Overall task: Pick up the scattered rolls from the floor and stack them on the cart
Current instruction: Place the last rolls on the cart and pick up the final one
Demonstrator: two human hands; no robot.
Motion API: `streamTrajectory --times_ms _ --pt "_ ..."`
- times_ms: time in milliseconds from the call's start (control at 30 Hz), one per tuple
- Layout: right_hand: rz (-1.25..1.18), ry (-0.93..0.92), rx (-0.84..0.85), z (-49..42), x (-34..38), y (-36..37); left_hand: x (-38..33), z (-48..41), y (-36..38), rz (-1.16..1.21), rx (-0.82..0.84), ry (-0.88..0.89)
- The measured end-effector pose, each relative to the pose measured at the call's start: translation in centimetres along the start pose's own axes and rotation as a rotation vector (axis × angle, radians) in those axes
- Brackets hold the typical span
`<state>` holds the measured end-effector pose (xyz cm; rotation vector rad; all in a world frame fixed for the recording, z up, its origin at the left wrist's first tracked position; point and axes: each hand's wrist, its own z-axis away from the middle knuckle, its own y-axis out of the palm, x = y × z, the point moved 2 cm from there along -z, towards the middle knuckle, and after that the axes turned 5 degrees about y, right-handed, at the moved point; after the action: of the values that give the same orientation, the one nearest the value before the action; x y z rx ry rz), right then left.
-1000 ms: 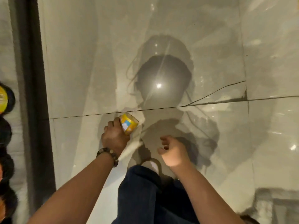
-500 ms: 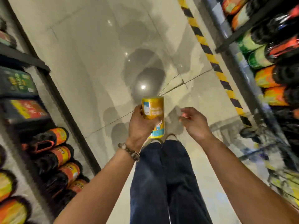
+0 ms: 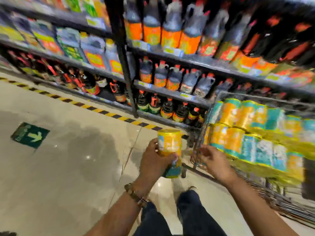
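Note:
My left hand [image 3: 154, 160] grips a yellow and teal roll [image 3: 169, 145], held upright in front of me above the floor. My right hand [image 3: 213, 160] hovers empty just right of the roll, fingers loosely spread. To the right stands a wire cart [image 3: 255, 188] stacked with several yellow and teal rolls [image 3: 247, 132] lying in rows. The roll in my left hand is left of the cart's near corner. The view is blurred by motion.
Dark shelving [image 3: 126, 68] full of bottles with orange labels runs across the back, bordered by a yellow-black floor stripe [image 3: 95, 109]. A green arrow sign [image 3: 30, 135] is stuck to the glossy tile floor at left. My legs [image 3: 170, 218] are below.
The view swung up from the floor to the shelves and cart. My left hand lifted the roll from the floor and carried it toward the cart; my right hand stayed empty beside it.

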<state>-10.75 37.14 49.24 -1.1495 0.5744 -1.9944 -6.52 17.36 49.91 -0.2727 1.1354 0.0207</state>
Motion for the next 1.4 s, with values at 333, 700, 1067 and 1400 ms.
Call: streamTrajectory --times_ms 333,700,1067,1400 --pt "-0.022 0.144 -0.019 -0.5 -15.0 -9.1 -6.1 -4.5 20.0 -0.182 0.269 0.082" --pt "0.283 0.165 0.355 -0.9 -19.3 -9.0 -4.2 -8.6 31.3 -0.463 0.418 -0.034" --pt "0.273 0.112 0.327 -1.0 -18.7 -10.3 -3.9 -9.5 37.7 -0.674 0.283 0.125" --pt "0.234 0.187 0.287 -0.8 -19.3 -9.6 -2.6 -10.0 36.5 -0.520 0.343 0.034"
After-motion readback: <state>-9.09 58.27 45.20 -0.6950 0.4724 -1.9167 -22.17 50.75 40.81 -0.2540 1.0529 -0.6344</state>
